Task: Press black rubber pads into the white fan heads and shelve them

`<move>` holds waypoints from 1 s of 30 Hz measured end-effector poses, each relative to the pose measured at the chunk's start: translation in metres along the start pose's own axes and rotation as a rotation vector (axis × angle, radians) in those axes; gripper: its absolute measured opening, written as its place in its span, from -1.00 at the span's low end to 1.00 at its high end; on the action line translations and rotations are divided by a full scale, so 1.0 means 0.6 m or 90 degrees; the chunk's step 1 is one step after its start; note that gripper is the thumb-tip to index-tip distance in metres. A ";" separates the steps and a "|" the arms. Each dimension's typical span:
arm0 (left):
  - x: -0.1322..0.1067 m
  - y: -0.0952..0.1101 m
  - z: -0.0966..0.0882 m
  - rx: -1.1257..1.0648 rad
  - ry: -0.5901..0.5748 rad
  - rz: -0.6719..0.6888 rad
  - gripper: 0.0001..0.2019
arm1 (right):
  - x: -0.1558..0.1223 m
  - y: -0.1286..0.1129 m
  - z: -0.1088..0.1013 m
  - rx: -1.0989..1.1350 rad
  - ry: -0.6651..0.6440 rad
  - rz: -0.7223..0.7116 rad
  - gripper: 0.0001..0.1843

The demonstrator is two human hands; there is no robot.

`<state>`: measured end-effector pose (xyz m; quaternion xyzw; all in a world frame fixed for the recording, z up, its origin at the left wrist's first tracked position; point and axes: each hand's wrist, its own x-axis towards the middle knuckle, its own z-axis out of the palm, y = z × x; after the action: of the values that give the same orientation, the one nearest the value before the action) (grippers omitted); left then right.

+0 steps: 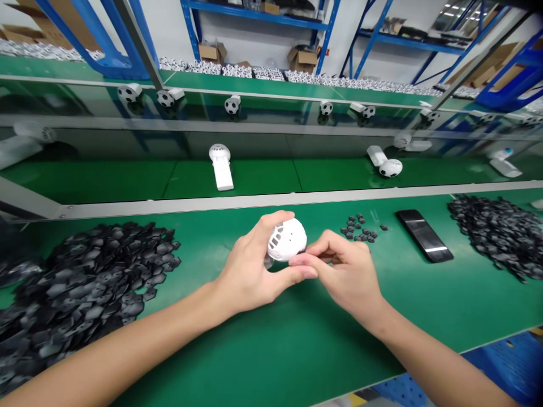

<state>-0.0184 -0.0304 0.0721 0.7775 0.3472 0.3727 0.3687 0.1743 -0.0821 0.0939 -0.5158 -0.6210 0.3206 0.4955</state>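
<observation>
My left hand (pixel 250 271) is closed around a white handheld fan (pixel 288 237) with a round head, dark vent slots on its left side and small holes on its face. My fingers hide most of the rest of it. At the fan's lower right edge, my right hand (pixel 345 271) has thumb and index finger pinched together. A dark sliver shows by those fingertips, too small to name. Beyond my right hand lie several small black pieces (pixel 360 229) in a loose group.
A large heap of flat black pieces (pixel 97 277) covers the left of the green table; another heap (pixel 504 232) lies at right. Nearer is a black phone (pixel 424 234). Past the metal rail, a conveyor carries white fans (pixel 221 167), some with football-patterned heads (pixel 390 167).
</observation>
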 end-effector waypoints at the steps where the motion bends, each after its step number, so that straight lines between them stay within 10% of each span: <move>1: 0.001 0.000 0.000 0.003 -0.001 0.005 -0.22 | 0.001 0.001 -0.001 0.000 -0.001 0.008 -0.75; 9: 0.030 0.013 -0.027 -0.015 -0.127 -0.072 -0.14 | 0.019 0.023 -0.017 -0.027 -0.102 -0.072 -0.67; 20: 0.037 -0.014 -0.066 -0.141 -0.070 -0.157 -0.60 | 0.089 0.123 -0.221 -0.410 -0.124 0.128 -0.77; 30: 0.044 -0.021 -0.069 -0.226 -0.068 -0.006 -0.35 | 0.090 0.145 -0.211 -0.494 -0.159 0.102 -0.76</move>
<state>-0.0436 0.0101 0.0884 0.7172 0.2594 0.3847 0.5199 0.3234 -0.0220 0.0688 -0.6679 -0.7091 0.1608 0.1587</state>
